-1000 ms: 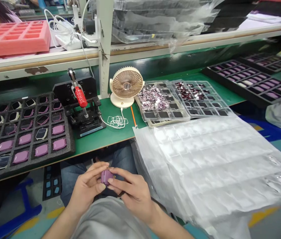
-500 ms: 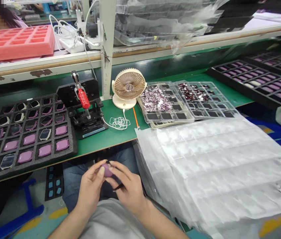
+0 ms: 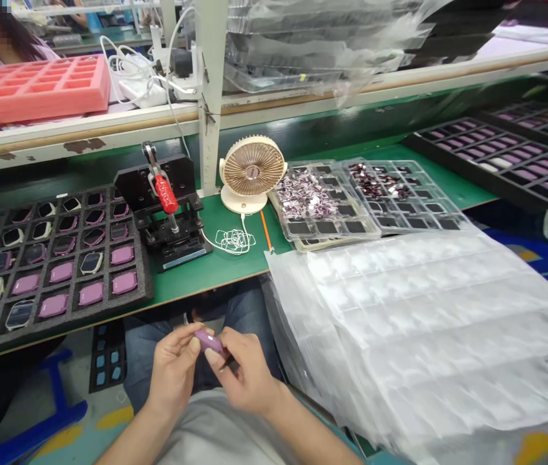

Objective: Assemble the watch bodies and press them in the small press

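Over my lap, below the bench edge, both hands pinch one small purple watch case [image 3: 209,340]. My left hand [image 3: 173,374] grips its left end with thumb and fingers closed. My right hand [image 3: 245,374] closes on its right end and also has a thin dark tool tucked under the fingers. To the left on the green bench lies a black foam tray [image 3: 145,284] with several purple and white watch cases in its pockets.
A black toggle press with a red handle [image 3: 166,194] stands beside a small beige fan [image 3: 251,169]. Clear trays of small parts [image 3: 322,200] sit behind a stack of clear blister sheets [image 3: 424,310]. More black trays [image 3: 497,161] lie at right. A person sits at far left.
Both hands have turned the purple case from face-on to edge-on and drifted slightly right. The view has shifted a little; the bench things have stayed put.
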`<state>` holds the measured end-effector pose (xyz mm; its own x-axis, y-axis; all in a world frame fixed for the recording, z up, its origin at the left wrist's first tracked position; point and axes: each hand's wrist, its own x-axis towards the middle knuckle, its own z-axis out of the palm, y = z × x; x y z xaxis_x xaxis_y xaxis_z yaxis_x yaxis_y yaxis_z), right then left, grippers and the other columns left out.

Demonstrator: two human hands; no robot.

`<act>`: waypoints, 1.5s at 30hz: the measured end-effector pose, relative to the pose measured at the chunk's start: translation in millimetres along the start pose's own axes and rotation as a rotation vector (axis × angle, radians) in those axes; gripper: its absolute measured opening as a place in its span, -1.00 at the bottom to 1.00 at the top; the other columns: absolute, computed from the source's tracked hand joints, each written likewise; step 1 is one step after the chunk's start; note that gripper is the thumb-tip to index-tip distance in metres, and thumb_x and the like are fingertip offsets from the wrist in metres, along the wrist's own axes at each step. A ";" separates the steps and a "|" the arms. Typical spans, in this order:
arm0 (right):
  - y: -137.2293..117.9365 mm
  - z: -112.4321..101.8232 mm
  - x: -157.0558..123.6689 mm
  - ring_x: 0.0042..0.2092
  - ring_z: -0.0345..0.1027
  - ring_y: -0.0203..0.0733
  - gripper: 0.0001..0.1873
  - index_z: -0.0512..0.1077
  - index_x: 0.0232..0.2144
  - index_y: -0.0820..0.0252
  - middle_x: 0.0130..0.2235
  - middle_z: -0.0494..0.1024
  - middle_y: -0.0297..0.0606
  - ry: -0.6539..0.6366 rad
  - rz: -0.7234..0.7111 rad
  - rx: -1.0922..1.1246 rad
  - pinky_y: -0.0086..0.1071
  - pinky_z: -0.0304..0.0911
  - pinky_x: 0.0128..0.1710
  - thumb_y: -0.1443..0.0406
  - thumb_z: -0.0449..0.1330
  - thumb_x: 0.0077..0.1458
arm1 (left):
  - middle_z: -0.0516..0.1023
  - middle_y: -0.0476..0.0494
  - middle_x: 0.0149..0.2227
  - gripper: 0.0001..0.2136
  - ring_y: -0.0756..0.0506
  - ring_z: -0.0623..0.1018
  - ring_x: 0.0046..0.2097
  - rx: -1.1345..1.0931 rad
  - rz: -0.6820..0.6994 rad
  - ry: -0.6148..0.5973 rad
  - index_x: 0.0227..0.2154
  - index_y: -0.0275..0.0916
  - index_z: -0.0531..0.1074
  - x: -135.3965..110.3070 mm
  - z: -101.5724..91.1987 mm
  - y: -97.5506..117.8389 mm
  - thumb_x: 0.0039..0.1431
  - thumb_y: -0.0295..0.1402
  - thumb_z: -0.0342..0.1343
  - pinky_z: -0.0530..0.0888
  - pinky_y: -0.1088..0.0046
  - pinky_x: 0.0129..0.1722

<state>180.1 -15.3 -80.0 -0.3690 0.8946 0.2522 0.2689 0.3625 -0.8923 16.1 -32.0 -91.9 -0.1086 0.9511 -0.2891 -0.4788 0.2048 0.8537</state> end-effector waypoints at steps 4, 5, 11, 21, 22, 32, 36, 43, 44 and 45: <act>0.2 -3.8 13.7 -0.47 -0.03 -0.34 -0.56 0.19 -0.49 0.12 -0.50 0.14 -0.48 0.024 0.322 0.422 -0.39 -0.07 -0.45 0.07 0.15 0.38 | 0.64 -0.27 0.13 -0.65 -0.24 0.65 0.12 0.557 0.339 -0.099 0.09 -0.04 0.60 4.3 -7.6 5.1 0.25 -0.31 0.34 0.59 0.16 0.14; 1.3 -4.0 17.5 -0.49 -0.09 -0.35 -0.52 0.17 -0.49 0.11 -0.52 0.09 -0.50 0.016 0.407 0.545 -0.41 -0.10 -0.48 0.01 0.17 0.35 | 0.58 -0.26 0.21 -0.60 -0.26 0.60 0.18 0.714 0.493 -0.144 0.14 -0.03 0.57 5.5 -11.1 7.3 0.25 -0.35 0.35 0.56 0.15 0.19; 7.6 -2.7 50.3 -0.58 -0.13 -0.38 -0.37 0.23 -0.56 0.12 -0.63 0.09 -0.53 -0.171 0.584 0.564 -0.44 -0.13 -0.59 -0.20 0.14 0.28 | 0.66 -0.18 0.04 -0.52 -0.15 0.65 0.08 1.113 0.956 -0.232 0.24 -0.08 0.46 23.6 -24.4 25.4 0.34 -0.61 0.12 0.60 0.27 0.11; -48.2 -52.1 210.9 0.34 0.34 -0.10 -0.48 0.33 0.33 -0.08 0.39 0.36 -0.34 0.280 -0.455 -0.195 -0.22 0.44 0.20 0.29 0.17 0.38 | 0.55 -0.26 0.25 -0.81 -0.41 0.34 0.39 1.296 0.828 0.034 -0.10 -0.13 0.58 128.0 15.6 35.9 0.41 -0.41 0.06 0.10 -0.38 0.37; -50.9 -53.6 221.5 0.35 0.33 -0.15 -0.48 0.34 0.33 -0.11 0.39 0.36 -0.41 0.218 -0.520 -0.205 -0.27 0.44 0.21 0.36 0.14 0.39 | 0.56 -0.24 0.25 -0.82 -0.42 0.31 0.41 1.311 0.820 0.022 -0.11 -0.12 0.58 130.7 15.2 33.5 0.41 -0.41 0.07 0.09 -0.39 0.37; -40.7 -64.9 223.3 0.21 0.49 -0.25 -0.42 0.48 0.18 0.05 0.30 0.48 -0.40 0.219 -0.597 -0.356 -0.46 0.49 0.07 0.59 0.00 0.26 | 0.55 -0.12 0.27 -0.83 -0.36 0.17 0.49 1.361 0.784 -0.186 -0.13 -0.12 0.56 130.6 10.0 29.9 0.42 -0.43 0.07 0.05 -0.30 0.42; -71.3 -73.0 237.1 0.14 0.55 -0.21 -0.61 0.43 0.19 0.06 0.15 0.61 -0.35 0.370 -0.568 -0.297 -0.40 0.48 0.08 0.42 0.07 0.40 | 0.59 -0.14 0.23 -0.83 -0.35 0.19 0.48 1.310 0.788 -0.218 -0.14 -0.11 0.57 132.7 13.9 29.3 0.41 -0.44 0.09 0.07 -0.31 0.41; -63.4 -65.2 231.1 -0.03 0.57 -0.12 -0.68 0.50 -0.04 0.20 -0.09 0.63 -0.17 0.770 -0.296 -0.348 -0.23 0.46 0.03 0.14 0.05 0.49 | 0.65 -0.24 0.09 -0.82 -0.30 0.49 0.27 1.105 0.862 -0.024 -0.09 -0.15 0.60 120.3 9.5 24.3 0.41 -0.40 0.09 0.34 -0.10 0.31; -46.7 -58.2 219.5 -0.07 0.58 -0.12 -0.68 0.53 -0.07 0.20 -0.11 0.65 -0.16 0.700 -0.206 -0.397 -0.26 0.46 0.00 0.15 0.05 0.48 | 0.66 -0.25 0.04 -0.81 -0.28 0.54 0.19 1.066 0.871 0.026 -0.07 -0.15 0.60 116.7 6.7 25.0 0.42 -0.38 0.09 0.42 -0.04 0.24; -28.4 -50.3 207.6 -0.08 0.59 -0.12 -0.68 0.55 -0.06 0.21 -0.11 0.67 -0.15 0.573 -0.117 -0.457 -0.28 0.46 0.01 0.17 0.04 0.49 | 0.67 -0.25 -0.01 -0.80 -0.26 0.58 0.12 1.028 0.878 0.075 -0.04 -0.15 0.60 112.8 4.0 25.8 0.42 -0.37 0.09 0.47 0.02 0.18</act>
<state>140.6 173.2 16.5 0.0703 0.7944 0.6034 0.6459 0.4247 -0.6344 -5.1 81.4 -100.7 -0.1021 0.8484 0.5194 0.6316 -0.3481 0.6928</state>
